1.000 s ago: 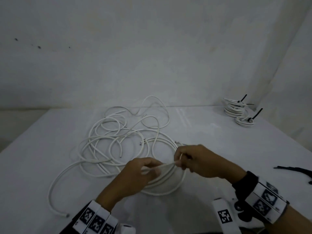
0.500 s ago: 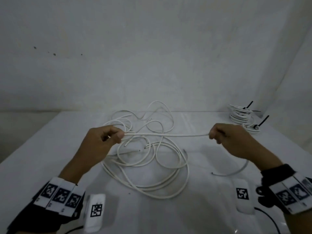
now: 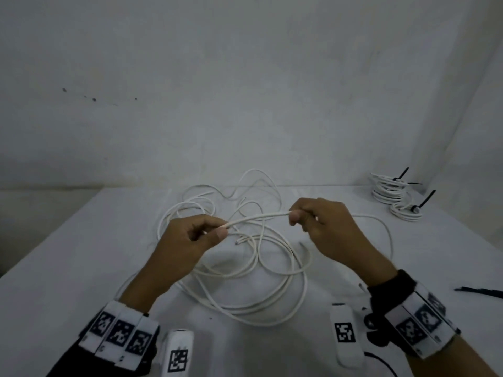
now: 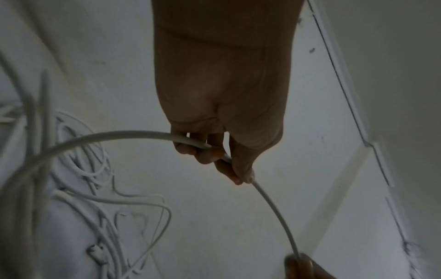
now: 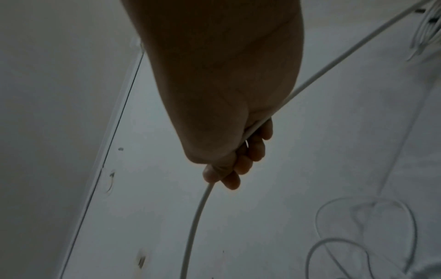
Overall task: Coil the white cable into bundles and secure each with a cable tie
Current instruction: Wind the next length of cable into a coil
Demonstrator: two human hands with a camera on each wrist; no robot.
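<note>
Head view: a span of white cable (image 3: 258, 216) is pinched between left hand (image 3: 190, 240) and right hand (image 3: 324, 227) above loose loops on the table (image 3: 54, 268); tied bundles (image 3: 392, 191) and a cable tie (image 3: 479, 291) are noted far right.
Left wrist view: fingers (image 4: 205, 152) are curled round the cable.
Right wrist view: fingers (image 5: 250, 151) are closed round the cable.
</note>
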